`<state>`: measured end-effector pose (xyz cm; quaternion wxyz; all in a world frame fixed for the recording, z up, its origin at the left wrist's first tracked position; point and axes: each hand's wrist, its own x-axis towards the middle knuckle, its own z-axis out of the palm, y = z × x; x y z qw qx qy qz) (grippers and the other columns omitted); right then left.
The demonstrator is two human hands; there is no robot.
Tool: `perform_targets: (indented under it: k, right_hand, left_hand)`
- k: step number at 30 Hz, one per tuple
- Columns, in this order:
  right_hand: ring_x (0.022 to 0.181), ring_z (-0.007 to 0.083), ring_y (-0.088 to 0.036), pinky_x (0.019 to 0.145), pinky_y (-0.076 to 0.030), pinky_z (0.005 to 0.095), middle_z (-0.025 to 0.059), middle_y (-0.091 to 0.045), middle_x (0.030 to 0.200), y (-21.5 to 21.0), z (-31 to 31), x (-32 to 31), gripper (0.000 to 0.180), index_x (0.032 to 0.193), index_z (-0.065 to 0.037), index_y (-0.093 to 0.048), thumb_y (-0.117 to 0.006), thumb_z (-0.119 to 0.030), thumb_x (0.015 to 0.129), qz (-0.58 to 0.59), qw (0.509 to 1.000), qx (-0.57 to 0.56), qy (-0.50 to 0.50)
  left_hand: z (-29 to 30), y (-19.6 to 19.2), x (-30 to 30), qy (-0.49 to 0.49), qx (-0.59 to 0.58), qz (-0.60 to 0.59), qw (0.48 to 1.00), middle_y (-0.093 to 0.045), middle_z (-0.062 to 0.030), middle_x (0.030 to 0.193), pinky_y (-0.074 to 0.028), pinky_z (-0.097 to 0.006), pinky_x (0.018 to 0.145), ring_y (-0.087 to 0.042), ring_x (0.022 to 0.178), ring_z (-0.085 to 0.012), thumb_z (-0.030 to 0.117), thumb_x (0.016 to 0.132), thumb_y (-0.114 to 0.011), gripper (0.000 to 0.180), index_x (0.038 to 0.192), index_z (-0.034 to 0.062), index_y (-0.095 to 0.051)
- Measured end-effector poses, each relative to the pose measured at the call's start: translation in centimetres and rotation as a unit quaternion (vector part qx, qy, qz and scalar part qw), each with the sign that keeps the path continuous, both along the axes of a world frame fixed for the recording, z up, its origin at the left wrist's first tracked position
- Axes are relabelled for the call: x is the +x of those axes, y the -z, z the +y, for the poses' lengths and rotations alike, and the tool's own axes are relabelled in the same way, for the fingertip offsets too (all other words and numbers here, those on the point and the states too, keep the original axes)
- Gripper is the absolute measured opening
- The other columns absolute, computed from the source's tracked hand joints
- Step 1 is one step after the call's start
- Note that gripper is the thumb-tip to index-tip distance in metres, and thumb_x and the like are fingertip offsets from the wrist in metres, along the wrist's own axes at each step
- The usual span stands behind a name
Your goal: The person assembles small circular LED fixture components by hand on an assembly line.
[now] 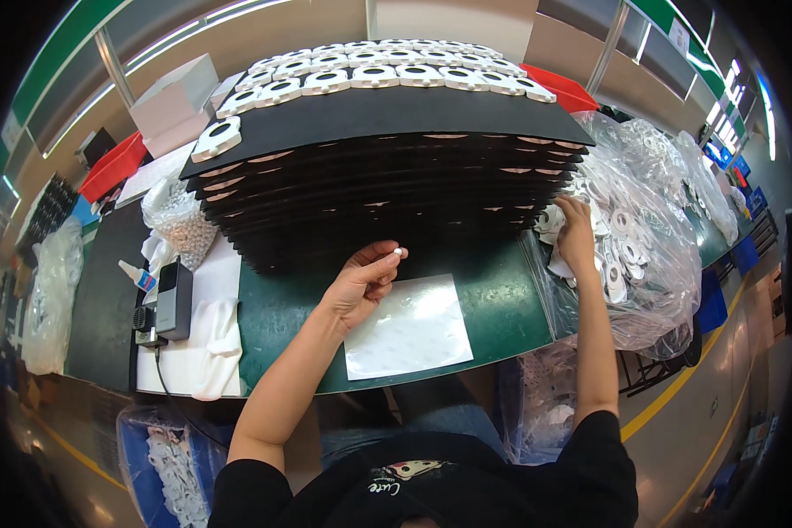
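My left hand [365, 286] is closed in a pinch over the green table, in front of the stack of black boards [396, 110]. Between thumb and forefinger it holds a small white piece [399, 252], too small to tell its kind. On the right, my right hand [575, 236] reaches into a clear plastic bag [664, 304] of loose white plastic parts [623, 251] with round holes. Its fingers are bent down among these parts; their tips are hidden, so any hold is unclear. Rows of similar white parts [374, 77] lie on the top board.
A clear plastic sheet [409, 330] lies on the green table [510, 308]. To the left are a bag of small pale pieces [185, 224], a glue bottle [138, 276], a dark grey device [175, 301] and a white glove [216, 334]. Red bins [114, 167] stand farther back.
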<state>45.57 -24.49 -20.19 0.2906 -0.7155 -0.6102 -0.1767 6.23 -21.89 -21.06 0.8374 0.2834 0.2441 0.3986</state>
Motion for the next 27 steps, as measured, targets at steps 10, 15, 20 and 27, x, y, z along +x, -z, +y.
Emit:
perform_targets:
  k: [10, 15, 20, 27]
  right_hand:
    - [0.103, 0.0211, -0.053, 0.086, -0.041, 0.0333, -0.0001, -0.063, 0.102, -2.9, 0.0, 1.0, 0.029, 0.102, -0.013, -0.063, -0.056, -0.009, 0.075, -0.202, 0.949, -0.205, -0.132]
    - [0.091, 0.0198, -0.054, 0.08, -0.041, 0.0325, 0.0032, -0.064, 0.09, -4.0, -3.8, -0.6, 0.019, 0.088, -0.013, -0.066, -0.053, -0.011, 0.076, -0.27, 0.95, -0.126, -0.089]
    - [0.083, 0.0237, -0.056, 0.074, -0.043, 0.0331, 0.008, -0.064, 0.084, -5.7, -6.2, -6.8, 0.015, 0.088, -0.008, -0.066, -0.061, -0.008, 0.074, -0.207, 0.972, -0.007, -0.114]
    - [0.075, 0.0062, -0.056, 0.068, -0.045, 0.0194, 0.0021, -0.062, 0.082, -0.6, -6.7, -15.5, 0.012, 0.096, 0.003, -0.059, -0.058, -0.005, 0.087, 0.539, 0.792, -0.076, -0.276]
  left_hand:
    - [-0.4, -1.2, -0.1, 0.012, -0.012, 0.018, 1.0, -0.065, -0.009, 0.098, -0.03, -0.014, 0.042, -0.046, 0.055, -0.0037, 0.007, 0.085, -0.061, 0.015, 0.1, 0.0054, -0.063]
    - [-0.4, -1.3, 0.1, 0.013, -0.022, 0.039, 0.999, -0.066, -0.0096, 0.098, -0.031, -0.014, 0.042, -0.047, 0.055, -0.0043, 0.009, 0.087, -0.06, 0.016, 0.102, 0.0043, -0.063]
    - [-0.3, -0.8, -0.3, 0.018, -0.018, 0.015, 1.0, -0.065, -0.0071, 0.091, -0.031, -0.014, 0.042, -0.046, 0.057, -0.004, 0.013, 0.085, -0.063, 0.015, 0.098, 0.0056, -0.064]
    - [0.0, -0.1, -0.1, 0.024, -0.008, -0.003, 1.0, -0.063, -0.0035, 0.086, -0.027, -0.015, 0.042, -0.042, 0.056, -0.0035, 0.011, 0.083, -0.065, 0.008, 0.091, 0.0097, -0.065]
